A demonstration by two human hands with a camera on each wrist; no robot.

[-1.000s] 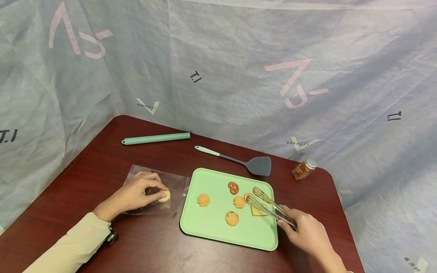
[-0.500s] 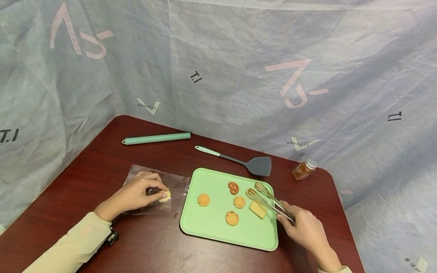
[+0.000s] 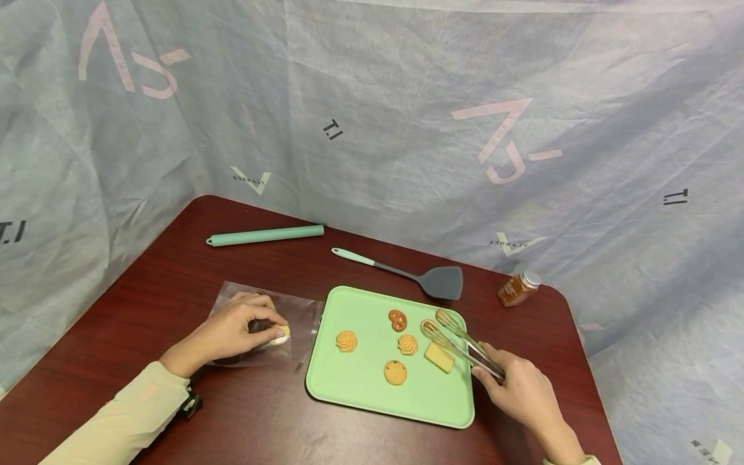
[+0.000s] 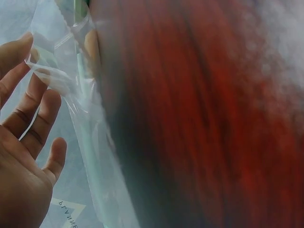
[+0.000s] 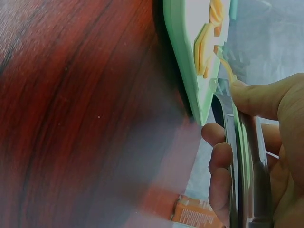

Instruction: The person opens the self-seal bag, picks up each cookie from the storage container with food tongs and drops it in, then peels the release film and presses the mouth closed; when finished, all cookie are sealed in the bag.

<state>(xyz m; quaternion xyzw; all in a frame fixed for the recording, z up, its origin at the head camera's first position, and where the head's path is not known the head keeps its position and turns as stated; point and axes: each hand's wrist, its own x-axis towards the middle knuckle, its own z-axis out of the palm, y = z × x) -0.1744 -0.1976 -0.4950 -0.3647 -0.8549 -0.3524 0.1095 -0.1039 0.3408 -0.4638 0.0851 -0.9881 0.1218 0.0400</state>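
My left hand (image 3: 241, 326) pinches a clear plastic bag (image 3: 299, 316) that lies left of the tray, its film bunched at the fingertips in the left wrist view. A pale yellow cookie (image 3: 282, 333) shows at the thumb and index finger. In my right hand (image 3: 526, 391) are metal tongs (image 3: 471, 355), their looped ends apart over the right side of a green tray (image 3: 360, 387). Between those ends and partly covered is a round cookie (image 3: 428, 327). Just below lies a rectangular biscuit (image 3: 439, 357). Also on the tray are a pretzel (image 3: 398, 320), two swirl cookies (image 3: 346, 341) and a chip cookie (image 3: 395, 372).
Behind the tray lies a grey spatula (image 3: 442, 282) with a pale green handle. A green stick-like tube (image 3: 267, 236) is at the back left. A small jar (image 3: 517, 289) with a silver lid stands at the back right, near the cloth backdrop (image 3: 372, 129).
The tong ends have shifted slightly up and right, off the rectangular biscuit. That biscuit has turned to a slant and is more exposed. The left hand stays at the bag.
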